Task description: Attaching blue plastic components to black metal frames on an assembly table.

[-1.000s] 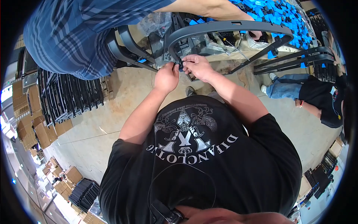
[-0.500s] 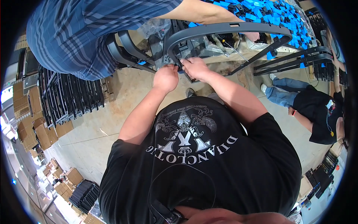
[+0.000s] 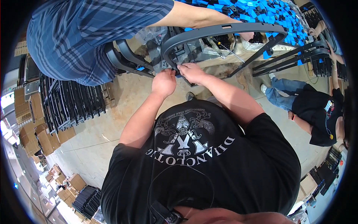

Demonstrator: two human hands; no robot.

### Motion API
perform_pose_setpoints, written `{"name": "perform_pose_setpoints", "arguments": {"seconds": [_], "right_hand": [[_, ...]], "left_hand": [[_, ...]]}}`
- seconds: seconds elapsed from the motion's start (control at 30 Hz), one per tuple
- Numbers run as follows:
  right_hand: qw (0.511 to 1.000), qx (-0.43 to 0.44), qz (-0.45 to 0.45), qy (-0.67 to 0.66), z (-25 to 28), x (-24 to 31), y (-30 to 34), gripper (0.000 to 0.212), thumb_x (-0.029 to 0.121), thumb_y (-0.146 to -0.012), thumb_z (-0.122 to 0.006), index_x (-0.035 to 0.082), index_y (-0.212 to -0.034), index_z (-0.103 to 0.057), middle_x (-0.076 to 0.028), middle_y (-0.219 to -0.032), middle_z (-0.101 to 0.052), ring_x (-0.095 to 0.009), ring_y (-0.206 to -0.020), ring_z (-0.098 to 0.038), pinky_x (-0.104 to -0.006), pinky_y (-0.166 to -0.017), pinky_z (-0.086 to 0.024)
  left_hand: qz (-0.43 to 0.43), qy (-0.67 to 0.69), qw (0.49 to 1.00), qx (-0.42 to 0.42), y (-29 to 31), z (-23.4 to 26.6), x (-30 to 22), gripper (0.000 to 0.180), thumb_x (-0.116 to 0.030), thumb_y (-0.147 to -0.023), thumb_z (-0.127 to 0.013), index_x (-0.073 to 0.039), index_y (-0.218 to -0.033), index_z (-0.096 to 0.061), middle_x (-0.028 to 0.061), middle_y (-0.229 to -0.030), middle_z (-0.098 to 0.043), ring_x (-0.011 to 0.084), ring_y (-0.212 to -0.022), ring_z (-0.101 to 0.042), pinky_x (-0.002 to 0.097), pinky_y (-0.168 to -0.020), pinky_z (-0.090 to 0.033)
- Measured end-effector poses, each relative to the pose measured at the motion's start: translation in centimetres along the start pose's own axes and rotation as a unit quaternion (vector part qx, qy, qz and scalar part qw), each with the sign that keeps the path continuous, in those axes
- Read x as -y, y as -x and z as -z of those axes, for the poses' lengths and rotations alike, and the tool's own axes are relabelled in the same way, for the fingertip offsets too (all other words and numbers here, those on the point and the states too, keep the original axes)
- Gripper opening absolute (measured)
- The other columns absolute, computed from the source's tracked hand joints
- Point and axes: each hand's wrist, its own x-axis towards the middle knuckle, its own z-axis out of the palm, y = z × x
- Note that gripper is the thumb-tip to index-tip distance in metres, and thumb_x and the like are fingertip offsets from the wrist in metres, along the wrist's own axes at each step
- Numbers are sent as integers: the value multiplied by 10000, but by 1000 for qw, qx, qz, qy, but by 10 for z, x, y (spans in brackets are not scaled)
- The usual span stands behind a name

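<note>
A black looped frame [image 3: 201, 34] with a rounded top bar stands in front of me, its legs running down to the right. At its near left side my left hand [image 3: 164, 83] is closed, fingertips pressed at the frame's lower bar. Right beside it, my right hand [image 3: 192, 73] is closed round the same part of the frame, thumb side toward the left hand. What lies between the fingertips is hidden. A small blue part shows just under the hands.
A co-worker in a plaid shirt [image 3: 71, 44] reaches across the bench at left. Blue and black plastic pieces [image 3: 257, 13] are heaped at the back; a screwdriver [image 3: 223, 46] lies nearer. More black frames [image 3: 74, 102] stand at left. Another person [image 3: 317, 108] stands at right.
The looped frame and both my hands have shifted slightly left and lower in the picture. My hands keep their hold. A hand now shows by the blue pieces at far right.
</note>
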Motion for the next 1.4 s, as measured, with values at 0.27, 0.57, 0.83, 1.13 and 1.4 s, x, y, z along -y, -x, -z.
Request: {"name": "perform_pose_setpoints", "arguments": {"seconds": [0.27,0.57,0.83,1.13,1.4], "right_hand": [[982,-126,114,87,-12,0,-1,532,423,-994,-470,-40,-1143,-684,-304,-1187,-649,-444,-1153,-605,-483,-990,-464],[989,-111,25,91,-18,-4,-6,521,425,-990,-458,-35,-1040,-698,-301,-1058,-681,-457,-1071,-639,-505,-958,-483],[983,-128,54,119,-19,-5,-7,527,394,-1026,-403,-47,-1014,-692,-303,-1074,-679,-459,-1078,-631,-522,-953,-477],[993,-93,-70,-36,-20,14,1,564,441,-1029,-408,-53,-1078,-678,-309,-1117,-669,-450,-1107,-624,-508,-968,-477],[805,-378,126,438,89,32,36,440,409,-839,-722,38,-1061,-639,-151,-1104,-642,-338,-1076,-601,-493,-934,-446]], "left_hand": [[-22,-4,1000,-21,-1,-4,0,335,-275,-1021,-456,-9,-978,-656,264,-994,-693,442,-938,-667,533,-839,-529],[-14,-13,1000,-23,0,-1,-5,352,-276,-1027,-453,-4,-944,-661,267,-984,-692,439,-925,-669,538,-819,-527],[13,-6,1000,-12,1,0,-9,350,-291,-1027,-466,-7,-954,-657,259,-1019,-684,457,-980,-636,546,-862,-498],[22,-12,1000,-11,-1,-3,-10,354,-295,-1028,-464,-14,-998,-676,266,-1052,-683,451,-1002,-639,530,-893,-503],[18,22,998,-53,5,-7,-4,366,-315,-1031,-483,-13,-985,-683,263,-1038,-690,448,-988,-649,526,-873,-511]]}}
